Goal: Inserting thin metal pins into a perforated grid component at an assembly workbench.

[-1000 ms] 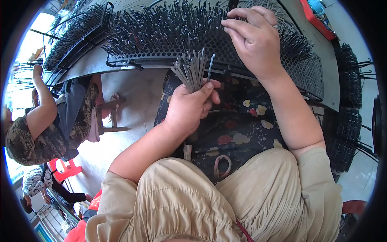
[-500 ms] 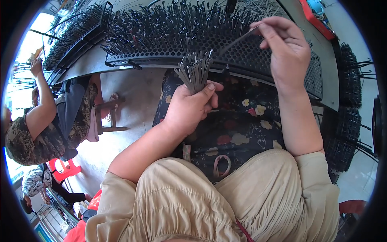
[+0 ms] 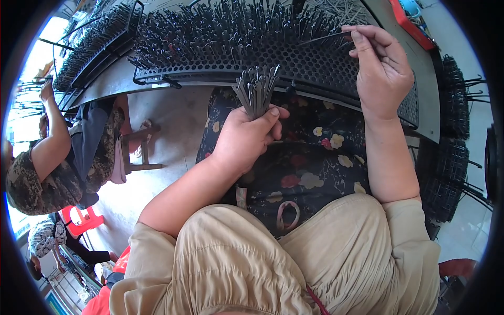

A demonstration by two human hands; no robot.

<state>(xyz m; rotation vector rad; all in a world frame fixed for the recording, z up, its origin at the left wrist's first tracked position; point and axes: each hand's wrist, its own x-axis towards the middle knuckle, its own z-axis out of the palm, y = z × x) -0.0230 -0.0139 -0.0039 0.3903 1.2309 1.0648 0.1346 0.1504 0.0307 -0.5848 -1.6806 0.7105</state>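
Note:
My left hand [image 3: 249, 134] is closed round a bundle of thin grey metal rods with looped ends [image 3: 255, 92], which fan out upward above my lap. Raised over the right part of a black perforated rack [image 3: 336, 68], my right hand [image 3: 386, 71] pinches one slender metal rod [image 3: 325, 38] between thumb and fingertips. That rod points left, nearly level, toward the rack. Many dark hooked rods [image 3: 210, 37] stand upright in the rack's holes, packed across its left and middle. Bare holes show along its near side and right end.
A dark floral apron [image 3: 310, 157] covers my lap below the table edge. On the left a co-worker [image 3: 52, 152] sits by a second filled rack [image 3: 100, 47], near a wooden stool [image 3: 137, 149]. Stacked black racks [image 3: 449, 173] stand at the right. A red tray [image 3: 412, 26] is at the far right.
My right hand has shifted slightly right and down, and its rod has swung from a slant to nearly level. My left hand keeps its bundle in almost the same place.

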